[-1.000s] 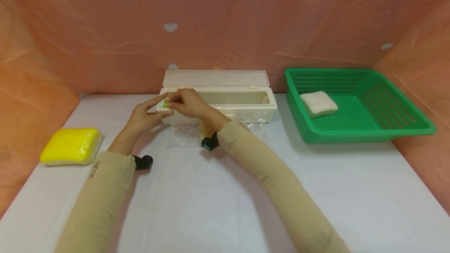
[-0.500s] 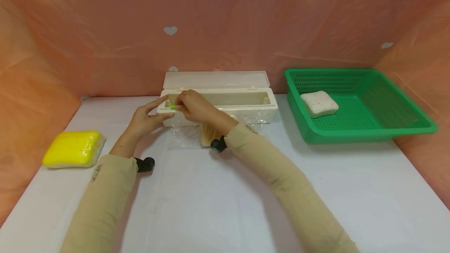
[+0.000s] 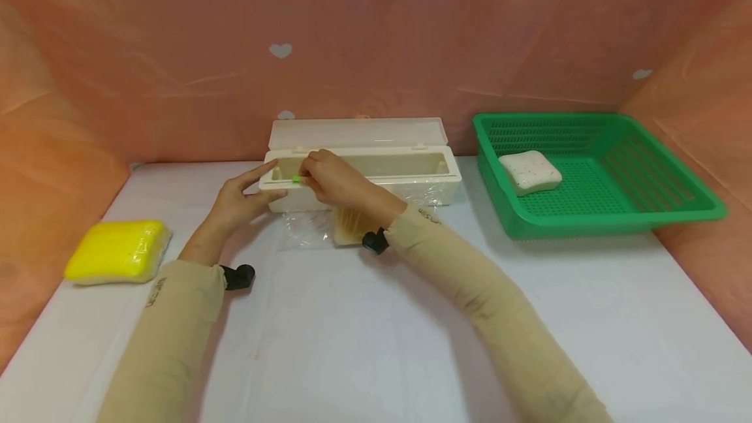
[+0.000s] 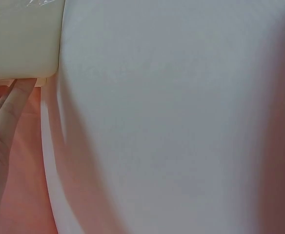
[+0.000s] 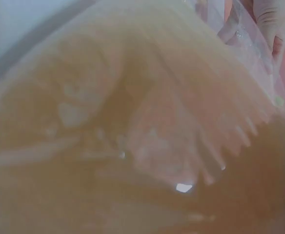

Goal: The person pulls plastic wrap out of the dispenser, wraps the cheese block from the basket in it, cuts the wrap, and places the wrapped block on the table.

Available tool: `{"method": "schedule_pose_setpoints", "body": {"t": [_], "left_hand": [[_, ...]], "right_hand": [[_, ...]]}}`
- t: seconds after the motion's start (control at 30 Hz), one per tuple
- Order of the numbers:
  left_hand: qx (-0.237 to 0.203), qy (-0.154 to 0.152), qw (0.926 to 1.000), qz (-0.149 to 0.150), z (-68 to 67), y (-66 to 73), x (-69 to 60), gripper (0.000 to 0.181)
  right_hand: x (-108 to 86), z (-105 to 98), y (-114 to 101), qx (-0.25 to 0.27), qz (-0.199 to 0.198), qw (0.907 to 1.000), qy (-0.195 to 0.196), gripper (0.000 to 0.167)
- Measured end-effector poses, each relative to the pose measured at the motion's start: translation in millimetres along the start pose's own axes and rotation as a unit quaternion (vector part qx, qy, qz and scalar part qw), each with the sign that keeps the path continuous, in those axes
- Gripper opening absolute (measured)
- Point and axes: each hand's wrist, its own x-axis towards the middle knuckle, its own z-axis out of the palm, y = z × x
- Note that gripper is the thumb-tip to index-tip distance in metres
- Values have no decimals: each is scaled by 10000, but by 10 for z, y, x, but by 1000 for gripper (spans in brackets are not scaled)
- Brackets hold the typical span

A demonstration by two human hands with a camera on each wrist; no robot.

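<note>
A long white cling film dispenser [image 3: 382,150] stands at the back of the table with its lid raised. My left hand [image 3: 237,206] holds its left end, thumb at the front and index finger on top; in the left wrist view the fingers [image 4: 13,109] touch the box's end. My right hand [image 3: 333,178] pinches a small green slide cutter [image 3: 296,179] on the front rim. Clear film [image 3: 305,227] hangs from the front onto the table. It covers a tan block [image 3: 350,226], partly hidden under my right wrist, which fills the right wrist view.
A yellow block [image 3: 117,252] wrapped in film lies at the left. At the back right stands a green plastic basket [image 3: 611,220], with a white speckled block [image 3: 531,172] inside against its left wall. A pink cloth backdrop [image 3: 376,38] rises behind the dispenser.
My right hand has slid the green cutter rightward along the dispenser's front rim, away from the left end. My left hand keeps its hold on that end.
</note>
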Motion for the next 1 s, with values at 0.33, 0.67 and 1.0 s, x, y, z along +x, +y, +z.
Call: {"method": "schedule_pose_setpoints", "body": {"t": [0.33,0.67,1.0], "left_hand": [[-119,13,9999,15,2,-6,-6,73],[-222,-15,9997,-81,-22,-6,-19,75],[-235,-88,9996,-92,-12,4,-14,75]], "right_hand": [[-73,-42,29,-204,-185,9996,71,19],[-125,-77,61,-305,-242,9992,82,19],[-200,-128,108,-435,-320,9985,55,17]]}}
